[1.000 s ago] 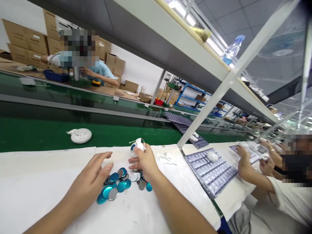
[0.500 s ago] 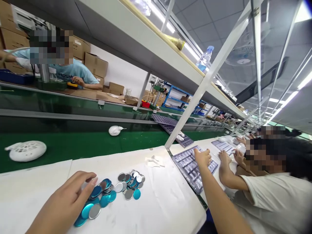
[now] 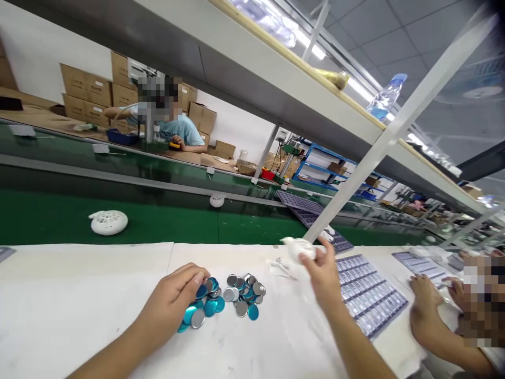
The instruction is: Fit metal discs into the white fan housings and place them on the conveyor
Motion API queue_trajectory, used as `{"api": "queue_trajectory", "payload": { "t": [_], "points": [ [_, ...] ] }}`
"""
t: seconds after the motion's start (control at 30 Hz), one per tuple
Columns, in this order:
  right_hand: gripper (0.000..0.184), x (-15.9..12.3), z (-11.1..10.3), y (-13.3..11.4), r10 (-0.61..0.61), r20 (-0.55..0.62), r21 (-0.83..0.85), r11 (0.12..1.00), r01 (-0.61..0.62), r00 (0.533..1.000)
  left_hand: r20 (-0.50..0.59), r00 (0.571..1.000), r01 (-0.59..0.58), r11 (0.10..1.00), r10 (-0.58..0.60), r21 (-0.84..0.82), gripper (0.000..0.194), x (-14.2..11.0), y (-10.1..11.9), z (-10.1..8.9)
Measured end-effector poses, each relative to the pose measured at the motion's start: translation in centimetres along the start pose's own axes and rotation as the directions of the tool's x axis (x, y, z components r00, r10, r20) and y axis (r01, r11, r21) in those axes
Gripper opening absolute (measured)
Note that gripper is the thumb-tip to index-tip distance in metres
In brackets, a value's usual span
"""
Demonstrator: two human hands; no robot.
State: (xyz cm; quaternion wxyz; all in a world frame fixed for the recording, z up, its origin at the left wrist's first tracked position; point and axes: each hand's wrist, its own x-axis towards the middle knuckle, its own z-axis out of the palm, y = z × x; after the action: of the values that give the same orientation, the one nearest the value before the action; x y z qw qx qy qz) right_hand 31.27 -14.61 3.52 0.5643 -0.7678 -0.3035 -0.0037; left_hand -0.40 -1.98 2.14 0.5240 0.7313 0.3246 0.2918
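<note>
My left hand (image 3: 177, 292) rests curled on the left edge of a pile of teal and silver metal discs (image 3: 229, 300) on the white table cover (image 3: 79, 295); its fingertips pinch at a disc. My right hand (image 3: 321, 271) is raised to the right of the pile and grips a small white plastic part (image 3: 296, 246), blurred by motion. Two white round vented fan shells lie on the green conveyor belt (image 3: 158, 221): one (image 3: 108, 222) at the left, a smaller one (image 3: 216, 200) further back.
A grey tray of small parts (image 3: 366, 295) lies right of my right hand. A co-worker's hand (image 3: 424, 300) rests beside it. Another person in a blue shirt (image 3: 177, 131) works across the belt. A slanted white post (image 3: 379, 152) holds a shelf overhead. Cardboard boxes stand behind.
My right hand came back from the grey tray with a white part. My left hand closed onto the disc pile. The white shells moved along the belt.
</note>
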Motion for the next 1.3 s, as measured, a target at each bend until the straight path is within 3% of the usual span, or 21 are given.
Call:
{"api": "queue_trajectory", "payload": {
  "t": [0.03,0.07,0.13,0.2,0.27,0.4,0.5,0.7,0.83,0.9,0.97,1.03,1.1,1.3],
  "points": [
    [0.081,-2.7,2.3,-1.8,-0.066,0.116,0.075,0.995,0.058,0.991,0.063,0.996,0.072,0.985,-0.063,-0.158,0.037,-0.3,0.3,0.2],
    [0.089,-5.3,4.4,-3.7,-0.188,0.257,0.215,0.968,0.133,0.948,0.141,0.984,0.151,0.932,-0.109,-0.331,0.037,-0.5,0.6,0.3],
    [0.096,-9.4,7.9,-7.2,-0.331,0.419,0.337,0.921,0.194,0.845,0.259,0.958,0.262,0.731,-0.121,-0.63,0.04,-0.9,1.4,0.5],
    [0.093,-11.2,10.0,-9.6,-0.376,0.524,0.326,0.917,0.227,0.764,0.246,0.962,0.27,0.555,-0.118,-0.787,0.04,-0.9,2.0,0.4],
    [0.075,-10.6,10.9,-10.1,-0.359,0.606,0.212,0.933,0.291,0.709,0.151,0.971,0.225,0.5,-0.184,-0.836,0.036,-0.6,2.2,0.0],
    [0.02,-6.5,10.8,-7.3,-0.254,0.709,-0.096,0.889,0.447,0.658,-0.034,0.96,0.12,0.518,-0.279,-0.847,0.026,0.6,1.3,-0.8],
    [0.006,-5.0,10.7,-5.1,-0.183,0.74,-0.206,0.854,0.477,0.647,-0.052,0.951,0.12,0.519,-0.304,-0.846,0.027,1.0,0.4,-0.9],
    [0.016,-5.6,10.8,-5.0,-0.149,0.794,-0.184,0.865,0.466,0.59,0.004,0.952,0.176,0.537,-0.307,-0.825,0.035,0.5,0.0,-0.4],
    [0.008,-6.2,9.8,-6.5,-0.19,0.796,-0.062,0.919,0.389,0.575,0.027,0.962,0.18,0.559,-0.27,-0.81,0.035,0.2,0.3,-0.2],
    [0.008,-6.8,9.3,-7.2,-0.207,0.789,0.071,0.966,0.25,0.578,0.042,0.968,0.181,0.571,-0.248,-0.801,0.034,0.1,0.4,0.0],
    [0.009,-7.5,8.8,-7.8,-0.208,0.796,0.247,0.969,0.008,0.568,0.054,0.973,0.179,0.587,-0.225,-0.79,0.034,0.0,0.5,0.1],
    [0.021,-8.2,8.5,-8.3,-0.216,0.82,0.38,0.898,-0.221,0.53,0.067,0.976,0.181,0.604,-0.206,-0.776,0.035,-0.2,0.6,0.3],
    [0.028,-8.7,8.4,-8.7,-0.235,0.831,0.434,0.841,-0.324,0.503,0.087,0.977,0.191,0.626,-0.193,-0.756,0.036,-0.4,0.8,0.4],
    [0.027,-9.6,8.3,-8.4,-0.272,0.822,0.376,0.919,-0.119,0.5,0.09,0.978,0.2,0.724,-0.189,-0.66,0.033,-0.7,0.8,0.8]
  ]
}}
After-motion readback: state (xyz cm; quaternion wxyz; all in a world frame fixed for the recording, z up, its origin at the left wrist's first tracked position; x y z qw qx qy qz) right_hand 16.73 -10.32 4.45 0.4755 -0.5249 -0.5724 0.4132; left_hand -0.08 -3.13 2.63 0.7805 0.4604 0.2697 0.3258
